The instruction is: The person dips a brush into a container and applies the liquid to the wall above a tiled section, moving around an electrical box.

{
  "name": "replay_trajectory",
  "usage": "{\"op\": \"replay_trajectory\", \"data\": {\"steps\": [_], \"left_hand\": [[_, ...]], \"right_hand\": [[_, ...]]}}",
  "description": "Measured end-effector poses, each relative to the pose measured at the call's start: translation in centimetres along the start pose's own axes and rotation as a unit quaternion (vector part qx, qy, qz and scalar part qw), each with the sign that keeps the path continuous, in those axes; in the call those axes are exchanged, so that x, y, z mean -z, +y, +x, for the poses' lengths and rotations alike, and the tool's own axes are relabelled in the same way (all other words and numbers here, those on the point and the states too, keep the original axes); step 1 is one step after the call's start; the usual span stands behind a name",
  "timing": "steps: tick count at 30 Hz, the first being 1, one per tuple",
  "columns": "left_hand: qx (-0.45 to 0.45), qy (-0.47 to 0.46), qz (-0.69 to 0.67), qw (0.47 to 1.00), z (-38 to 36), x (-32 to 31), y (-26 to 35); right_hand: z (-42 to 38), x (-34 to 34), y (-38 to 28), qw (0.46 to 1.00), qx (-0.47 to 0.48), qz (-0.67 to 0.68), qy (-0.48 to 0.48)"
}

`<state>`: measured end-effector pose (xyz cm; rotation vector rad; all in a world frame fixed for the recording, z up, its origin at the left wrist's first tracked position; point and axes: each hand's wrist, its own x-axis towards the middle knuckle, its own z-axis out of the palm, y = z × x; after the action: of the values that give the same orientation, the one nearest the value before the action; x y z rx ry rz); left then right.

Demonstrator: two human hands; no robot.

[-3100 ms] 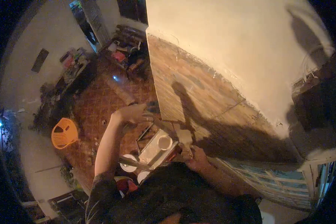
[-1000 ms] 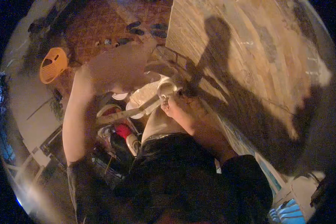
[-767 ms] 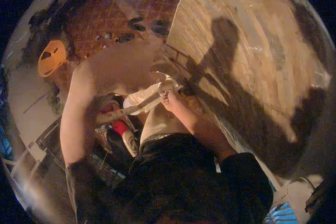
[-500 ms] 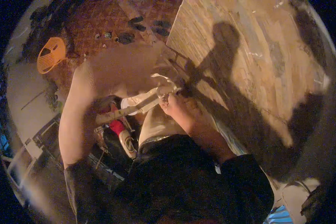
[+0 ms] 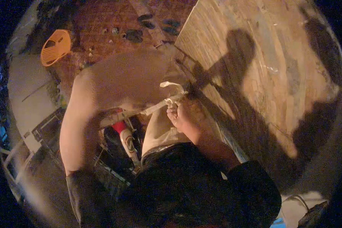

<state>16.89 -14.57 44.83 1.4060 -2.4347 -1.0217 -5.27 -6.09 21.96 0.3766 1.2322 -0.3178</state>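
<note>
While gripped, trowel (image 5: 161,106) handle lower-left.

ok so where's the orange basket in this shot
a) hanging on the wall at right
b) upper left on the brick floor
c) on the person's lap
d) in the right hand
b: the orange basket lies at the upper left on the reddish brick floor, well away from both hands; the right hand is by the wall, closed on a pale tool, not the basket.
</note>
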Motion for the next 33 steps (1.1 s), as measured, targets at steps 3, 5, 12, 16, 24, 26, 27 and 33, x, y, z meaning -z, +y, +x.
{"op": "replay_trajectory", "data": {"steps": [3, 5, 12, 16, 24, 26, 27, 33], "left_hand": [[0.060, -0.013, 0.002, 0.998, 0.1, 0.1, 0.5], [0.150, -0.066, -0.007, 0.986, 0.2, 0.2, 0.6], [0.202, -0.062, 0.020, 0.977, 1.2, 1.0, 2.2], [0.123, 0.119, 0.213, 0.962, 0.1, -0.8, 3.8], [0.004, 0.277, 0.149, 0.949, -2.5, -10.6, 3.2], [0.054, 0.314, 0.062, 0.946, -2.7, -12.8, 1.1], [0.108, 0.292, 0.043, 0.949, -2.3, -13.3, 0.7], [0.292, 0.098, -0.056, 0.950, 1.9, -22.7, -6.6]], "right_hand": [[-0.1, 0.7, 0.0, 1.000, -0.004, -0.023, -0.009], [-0.2, 1.3, 0.4, 1.000, -0.008, -0.020, -0.008], [-0.9, 1.1, 0.2, 0.998, 0.027, -0.050, -0.034], [0.4, 3.8, 0.6, 0.986, 0.050, -0.051, -0.149], [2.0, 6.7, -0.8, 0.968, 0.129, -0.101, -0.189], [1.9, 7.4, -1.0, 0.969, 0.133, -0.108, -0.179], [1.9, 7.5, -1.1, 0.968, 0.134, -0.114, -0.177], [2.0, 7.3, -0.7, 0.959, 0.149, -0.166, -0.175]]}}
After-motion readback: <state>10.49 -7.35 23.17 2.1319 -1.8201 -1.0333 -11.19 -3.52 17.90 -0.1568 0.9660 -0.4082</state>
